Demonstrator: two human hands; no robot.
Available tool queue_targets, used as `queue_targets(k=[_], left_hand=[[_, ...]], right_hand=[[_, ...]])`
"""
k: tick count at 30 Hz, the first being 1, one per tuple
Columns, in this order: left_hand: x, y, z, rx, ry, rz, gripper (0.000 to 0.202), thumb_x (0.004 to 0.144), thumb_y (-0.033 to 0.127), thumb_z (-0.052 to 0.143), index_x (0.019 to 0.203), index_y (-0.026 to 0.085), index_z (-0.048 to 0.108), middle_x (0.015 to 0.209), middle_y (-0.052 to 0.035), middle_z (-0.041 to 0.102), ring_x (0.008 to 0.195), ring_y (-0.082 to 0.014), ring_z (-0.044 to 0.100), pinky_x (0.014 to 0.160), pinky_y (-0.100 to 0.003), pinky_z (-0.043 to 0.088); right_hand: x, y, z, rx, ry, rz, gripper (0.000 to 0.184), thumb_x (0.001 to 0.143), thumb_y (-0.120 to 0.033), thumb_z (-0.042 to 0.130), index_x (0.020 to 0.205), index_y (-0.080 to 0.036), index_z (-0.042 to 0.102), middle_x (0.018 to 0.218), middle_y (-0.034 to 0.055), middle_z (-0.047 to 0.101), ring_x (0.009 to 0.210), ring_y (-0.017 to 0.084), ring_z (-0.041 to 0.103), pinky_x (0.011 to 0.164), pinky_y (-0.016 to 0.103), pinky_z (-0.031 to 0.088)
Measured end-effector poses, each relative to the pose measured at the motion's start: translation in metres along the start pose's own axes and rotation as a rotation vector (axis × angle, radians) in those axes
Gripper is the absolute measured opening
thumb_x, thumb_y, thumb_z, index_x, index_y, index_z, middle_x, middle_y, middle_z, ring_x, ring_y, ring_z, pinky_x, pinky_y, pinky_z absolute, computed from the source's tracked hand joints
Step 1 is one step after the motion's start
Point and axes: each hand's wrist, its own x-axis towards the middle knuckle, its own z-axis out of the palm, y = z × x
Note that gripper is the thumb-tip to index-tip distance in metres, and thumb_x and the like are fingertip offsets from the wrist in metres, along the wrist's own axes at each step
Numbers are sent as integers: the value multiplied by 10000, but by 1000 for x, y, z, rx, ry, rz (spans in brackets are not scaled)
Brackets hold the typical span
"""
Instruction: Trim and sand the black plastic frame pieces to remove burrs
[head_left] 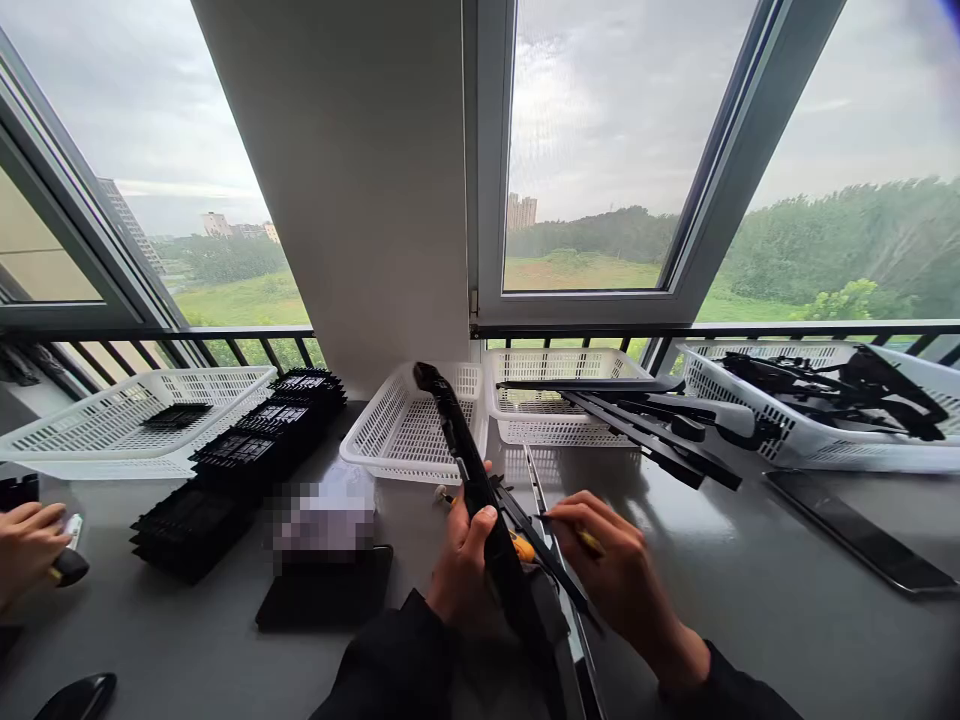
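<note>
Apparently midway, your left hand (465, 560) grips a long black part (501, 560), your right hand (619, 560) pinches a yellowish tool (590, 541), and one o'clock's strips (667, 441) seem left.

Pixelation blurs a pale item (326, 515), and the bottom edge cuts off the long black part (512, 590).
</note>
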Motion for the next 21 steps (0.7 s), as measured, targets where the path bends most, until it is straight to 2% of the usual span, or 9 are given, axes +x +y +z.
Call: queue_targets(k=[4, 6, 9, 13, 18, 21], left_hand=[[1, -3, 4, 21, -49, -13, 363, 915, 516, 686, 1103, 207, 659, 703, 58, 498, 595, -118, 420, 579, -238, 390], [1, -4, 6, 6, -86, -15, 382, 930, 574, 672, 1019, 205, 630, 724, 61, 467, 604, -109, 376, 576, -230, 372], [0, -4, 9, -25, -152, -32, 472, 933, 668, 643, 997, 203, 595, 735, 60, 444, 624, -113, 343, 585, -233, 363], [-2, -5, 11, -22, -191, -21, 515, 944, 712, 604, 909, 200, 566, 745, 49, 439, 656, -121, 345, 614, -242, 371], [-1, -9, 10, -47, -191, -50, 529, 955, 724, 575, 930, 195, 592, 738, 51, 448, 646, -122, 357, 627, -251, 384], [-2, -7, 10, 6, -164, -42, 522, 960, 703, 579, 965, 186, 647, 770, 21, 518, 691, -146, 440, 685, -270, 432]], right_hand=[[-10, -9, 16, 49, -150, -49, 152, 1054, -138, 588, 1015, -235, 698, 898, 15, 686, 802, 157, 658, 708, 271, 514], [-14, -11, 19, 60, -177, -79, 143, 1055, -140, 591, 1035, -234, 697, 906, 21, 693, 821, 168, 653, 729, 286, 514], [-15, -10, 19, 52, -170, -90, 150, 1053, -135, 585, 1035, -232, 698, 909, 26, 698, 821, 174, 649, 740, 298, 514], [-11, -10, 16, 21, -113, -57, 162, 1041, -124, 586, 994, -228, 701, 879, 23, 692, 797, 173, 651, 715, 296, 516], [-9, -17, 18, 51, -135, -93, 174, 1028, -120, 581, 970, -230, 703, 842, 22, 694, 765, 173, 657, 684, 295, 531], [-10, -16, 19, 36, -129, -93, 176, 1030, -118, 579, 978, -230, 704, 844, 21, 693, 765, 171, 656, 687, 297, 530]])
